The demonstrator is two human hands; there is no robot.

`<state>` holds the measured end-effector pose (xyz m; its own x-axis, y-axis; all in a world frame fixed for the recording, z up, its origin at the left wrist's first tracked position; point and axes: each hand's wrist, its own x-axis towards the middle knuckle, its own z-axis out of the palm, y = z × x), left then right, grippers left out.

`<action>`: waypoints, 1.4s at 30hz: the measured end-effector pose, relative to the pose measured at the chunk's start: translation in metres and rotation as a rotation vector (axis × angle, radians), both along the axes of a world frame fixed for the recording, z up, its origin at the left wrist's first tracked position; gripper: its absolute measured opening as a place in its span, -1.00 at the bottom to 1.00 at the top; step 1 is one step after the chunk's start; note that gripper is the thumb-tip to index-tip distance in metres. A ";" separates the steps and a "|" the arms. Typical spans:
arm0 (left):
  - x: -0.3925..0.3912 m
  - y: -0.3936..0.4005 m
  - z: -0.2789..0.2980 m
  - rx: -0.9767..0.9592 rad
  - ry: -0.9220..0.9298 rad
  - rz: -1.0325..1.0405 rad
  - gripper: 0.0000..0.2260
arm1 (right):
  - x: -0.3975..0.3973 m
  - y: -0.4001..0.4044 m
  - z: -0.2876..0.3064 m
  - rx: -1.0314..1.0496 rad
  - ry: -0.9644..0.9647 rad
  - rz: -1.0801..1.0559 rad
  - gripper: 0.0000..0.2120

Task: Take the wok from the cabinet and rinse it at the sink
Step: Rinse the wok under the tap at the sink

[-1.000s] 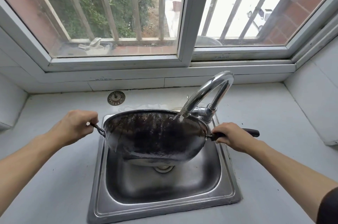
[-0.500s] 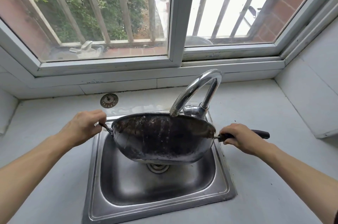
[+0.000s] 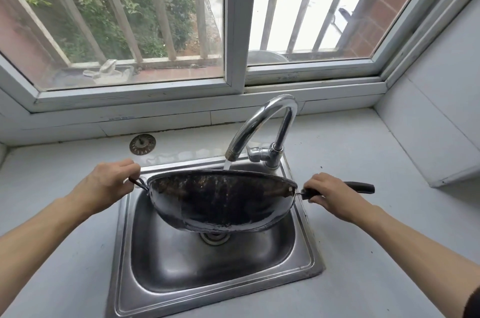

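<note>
While water runs, wok (image 3: 220, 203) hangs over sink (image 3: 215, 278).

Both hands hold the dark wok (image 3: 220, 203) over the steel sink (image 3: 304, 263): left hand (image 3: 106, 185) grips the loop handle, right hand (image 3: 330, 195) the long one (water runs from the faucet (image 3: 262, 125)).

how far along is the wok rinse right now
Done: the wok is out of the cabinet and held over the sink. In hand: the left hand grips its loop handle, the right hand its long handle, and water from the faucet is landing at the wok's far rim. Left: finishing the rinse; dark residue shows inside, and the water is running.
</note>
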<state>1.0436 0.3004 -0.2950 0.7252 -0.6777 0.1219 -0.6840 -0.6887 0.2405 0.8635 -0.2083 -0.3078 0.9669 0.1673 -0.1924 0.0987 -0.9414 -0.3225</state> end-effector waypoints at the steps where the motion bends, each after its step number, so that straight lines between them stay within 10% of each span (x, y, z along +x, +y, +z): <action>1: 0.000 0.000 0.000 0.001 0.001 0.003 -0.68 | -0.001 0.000 0.000 -0.001 -0.011 0.007 -0.83; 42: 0.037 -0.024 -0.012 0.051 0.105 -0.017 -0.72 | -0.002 -0.018 -0.009 0.009 0.027 -0.021 -0.86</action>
<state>1.0806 0.2763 -0.3065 0.7206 -0.6932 0.0109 -0.6685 -0.6906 0.2760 0.8618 -0.2266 -0.3171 0.9648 0.1488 -0.2167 0.0702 -0.9402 -0.3332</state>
